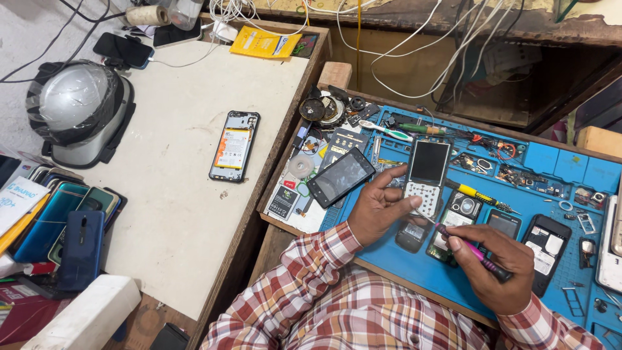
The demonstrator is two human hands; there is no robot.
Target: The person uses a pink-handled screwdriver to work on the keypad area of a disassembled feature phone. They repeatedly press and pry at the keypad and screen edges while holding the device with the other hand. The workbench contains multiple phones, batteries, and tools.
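Keypad phone (425, 175) held upright over a blue repair mat (551, 194), with a screwdriver at its lower edge.

White worktop (168, 194) fills the left of the scene, carrying a silver helmet (78, 107) at its far left and an opened smartphone (234, 145) with its orange battery showing near the middle. To the right, the blue mat lies strewn with small parts, and 3 stripped handsets (505, 230) sit in a row at its near side. A black touchscreen phone (340, 176) lies tilted at the mat's left edge. The left hand (379, 207) is closed around the keypad phone, thumb across its keys, screen dark and facing up. The right hand (495, 266) grips a pink-handled screwdriver (470, 249) like a pen, its tip just below the keypad phone.
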